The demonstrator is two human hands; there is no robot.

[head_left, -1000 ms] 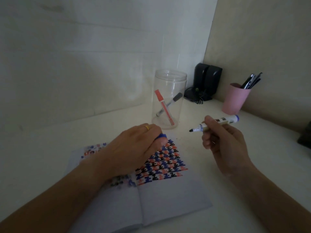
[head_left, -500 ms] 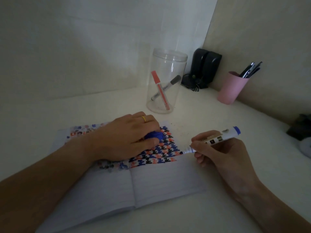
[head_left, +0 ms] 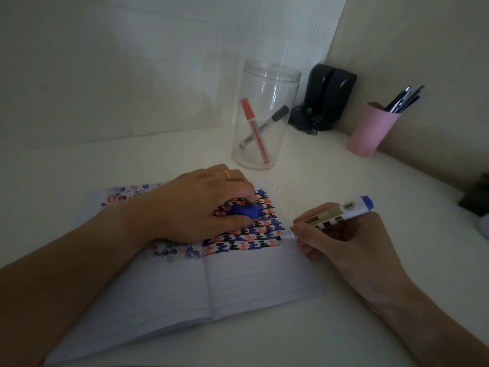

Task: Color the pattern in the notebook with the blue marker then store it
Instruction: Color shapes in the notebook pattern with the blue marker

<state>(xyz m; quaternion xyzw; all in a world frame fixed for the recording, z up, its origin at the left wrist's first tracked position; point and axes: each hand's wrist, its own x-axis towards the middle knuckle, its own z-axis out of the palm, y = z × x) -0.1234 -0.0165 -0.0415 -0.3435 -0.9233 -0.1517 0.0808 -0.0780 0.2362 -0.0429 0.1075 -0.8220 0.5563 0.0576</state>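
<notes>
The right hand (head_left: pixel 341 242) pinches the white blue-ended marker (head_left: pixel 336 217), tip at the pattern's right edge in the open lined notebook (head_left: pixel 251 276). The left hand (head_left: pixel 201 207), fingers curled around the blue cap (head_left: pixel 244 211), could smear wet ink or let the page slide on the bench.

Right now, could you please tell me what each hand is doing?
Left hand: closed on the blue marker cap, resting on the notebook.
Right hand: closed on the blue marker.
</notes>
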